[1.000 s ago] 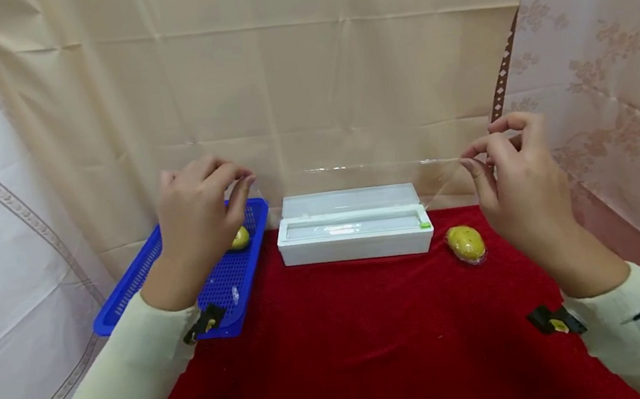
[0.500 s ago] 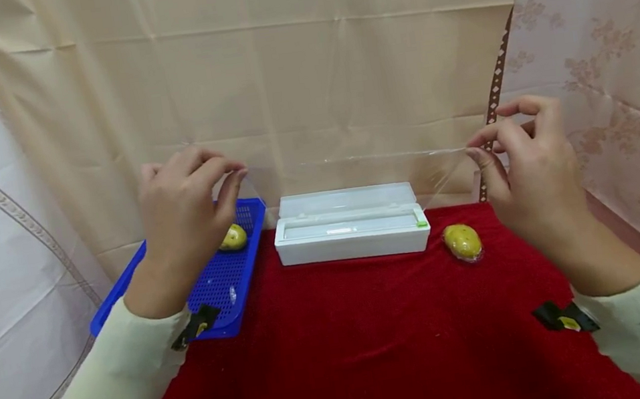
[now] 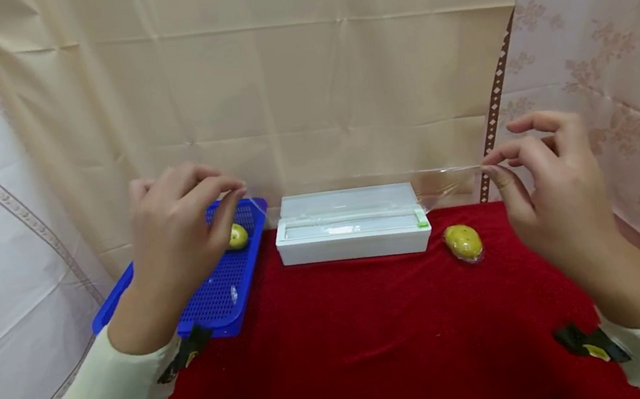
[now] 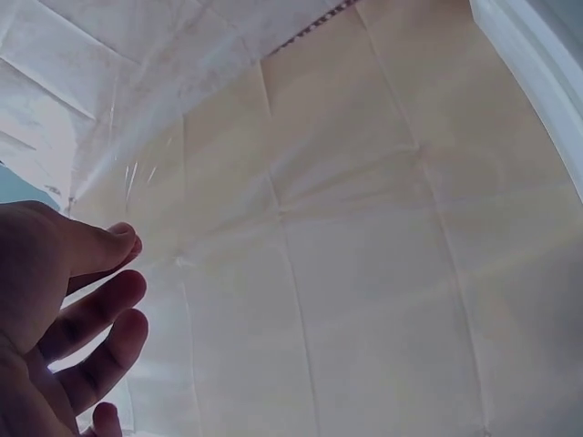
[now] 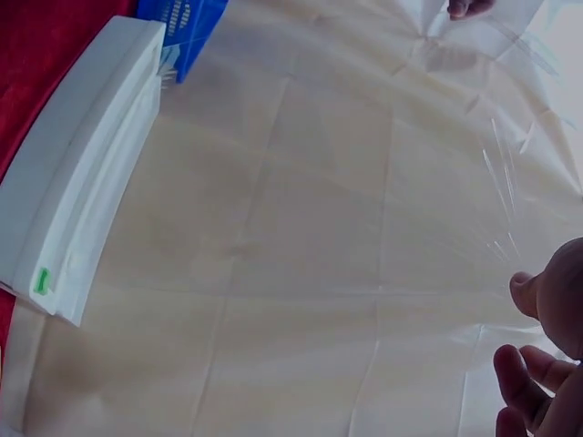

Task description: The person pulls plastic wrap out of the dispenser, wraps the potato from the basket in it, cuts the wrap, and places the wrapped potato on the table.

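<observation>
A clear sheet of plastic wrap [image 3: 451,183] is stretched between my two hands above the white wrap dispenser box [image 3: 357,247], and it runs down into that box. My left hand [image 3: 175,229] pinches the sheet's left corner between thumb and forefinger, over the blue basket. On the other side, my right hand [image 3: 556,195] pinches the right corner, its other fingers loosely bent. The dispenser's lid [image 3: 350,199] stands raised at the back, and a green cutter slide [image 3: 422,224] sits at the right end. Glossy creases fan from the pinching thumb [image 5: 524,291] in the right wrist view.
The blue basket [image 3: 233,322] at left holds a yellow potato-like item [image 3: 237,236], partly hidden by my left hand. Another such item [image 3: 464,243], wrapped in film, lies right of the dispenser on the red cloth [image 3: 364,349]. A beige curtain [image 3: 312,92] hangs behind.
Both hands have drawn apart and nearer to me, pulling the wrap along. Having risen half a second ago, they are lower again now. Dispenser, basket and wrapped item stay put.
</observation>
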Action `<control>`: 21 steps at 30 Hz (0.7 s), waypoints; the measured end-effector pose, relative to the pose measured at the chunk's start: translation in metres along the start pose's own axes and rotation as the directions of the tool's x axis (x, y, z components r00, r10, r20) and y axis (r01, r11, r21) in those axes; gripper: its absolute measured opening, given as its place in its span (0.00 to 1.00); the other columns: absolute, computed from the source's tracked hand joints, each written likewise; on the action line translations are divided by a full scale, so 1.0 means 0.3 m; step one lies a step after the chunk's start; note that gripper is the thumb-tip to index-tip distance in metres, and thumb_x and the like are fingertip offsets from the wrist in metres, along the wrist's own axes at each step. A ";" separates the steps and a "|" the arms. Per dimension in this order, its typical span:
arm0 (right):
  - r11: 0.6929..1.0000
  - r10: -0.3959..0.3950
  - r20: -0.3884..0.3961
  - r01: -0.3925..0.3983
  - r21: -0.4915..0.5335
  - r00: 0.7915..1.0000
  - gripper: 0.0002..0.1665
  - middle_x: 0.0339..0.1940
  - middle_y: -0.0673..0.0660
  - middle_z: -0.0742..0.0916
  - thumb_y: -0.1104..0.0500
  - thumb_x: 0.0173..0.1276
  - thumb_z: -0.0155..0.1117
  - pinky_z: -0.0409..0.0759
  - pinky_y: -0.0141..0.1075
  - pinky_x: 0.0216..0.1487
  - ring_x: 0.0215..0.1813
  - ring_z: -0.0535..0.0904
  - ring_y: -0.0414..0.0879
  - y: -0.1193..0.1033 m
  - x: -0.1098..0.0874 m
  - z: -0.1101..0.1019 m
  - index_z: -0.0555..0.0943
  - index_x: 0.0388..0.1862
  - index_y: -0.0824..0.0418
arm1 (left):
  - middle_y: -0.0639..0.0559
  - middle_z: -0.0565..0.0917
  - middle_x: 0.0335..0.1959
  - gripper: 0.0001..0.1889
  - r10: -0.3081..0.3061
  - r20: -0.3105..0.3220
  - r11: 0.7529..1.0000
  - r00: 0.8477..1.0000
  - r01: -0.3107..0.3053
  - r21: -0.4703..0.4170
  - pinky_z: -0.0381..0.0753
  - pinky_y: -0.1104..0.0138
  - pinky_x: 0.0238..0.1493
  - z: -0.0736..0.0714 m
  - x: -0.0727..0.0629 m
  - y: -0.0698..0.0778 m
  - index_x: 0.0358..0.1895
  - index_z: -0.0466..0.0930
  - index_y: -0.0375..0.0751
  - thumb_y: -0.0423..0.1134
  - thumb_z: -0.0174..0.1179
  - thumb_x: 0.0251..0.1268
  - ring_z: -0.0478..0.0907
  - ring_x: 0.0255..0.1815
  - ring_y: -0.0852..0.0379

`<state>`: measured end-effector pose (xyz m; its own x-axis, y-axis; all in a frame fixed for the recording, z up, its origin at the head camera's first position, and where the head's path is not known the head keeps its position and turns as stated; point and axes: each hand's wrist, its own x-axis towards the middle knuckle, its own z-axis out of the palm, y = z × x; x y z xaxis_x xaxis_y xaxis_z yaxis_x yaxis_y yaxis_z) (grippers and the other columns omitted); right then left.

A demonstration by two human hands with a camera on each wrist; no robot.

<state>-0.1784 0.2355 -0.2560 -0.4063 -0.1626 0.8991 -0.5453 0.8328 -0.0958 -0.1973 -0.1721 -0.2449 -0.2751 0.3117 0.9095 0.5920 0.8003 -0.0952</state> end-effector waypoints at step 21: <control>0.961 -0.175 0.549 0.021 0.274 0.817 0.24 0.46 0.29 0.83 0.52 0.60 0.81 0.76 0.17 0.46 0.44 0.76 0.27 -0.035 -0.465 -0.104 0.81 0.52 0.37 | 0.65 0.88 0.39 0.14 0.244 0.254 0.898 0.936 -0.119 -0.424 0.68 0.73 0.45 -0.088 -0.473 0.124 0.43 0.89 0.51 0.48 0.53 0.82 0.82 0.39 0.68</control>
<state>-0.0931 0.2660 -0.3670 -0.6394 -0.5693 0.5169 -0.7340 0.6520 -0.1899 -0.1163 -0.2000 -0.3668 -0.3057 0.6169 0.7252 0.8853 0.4645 -0.0220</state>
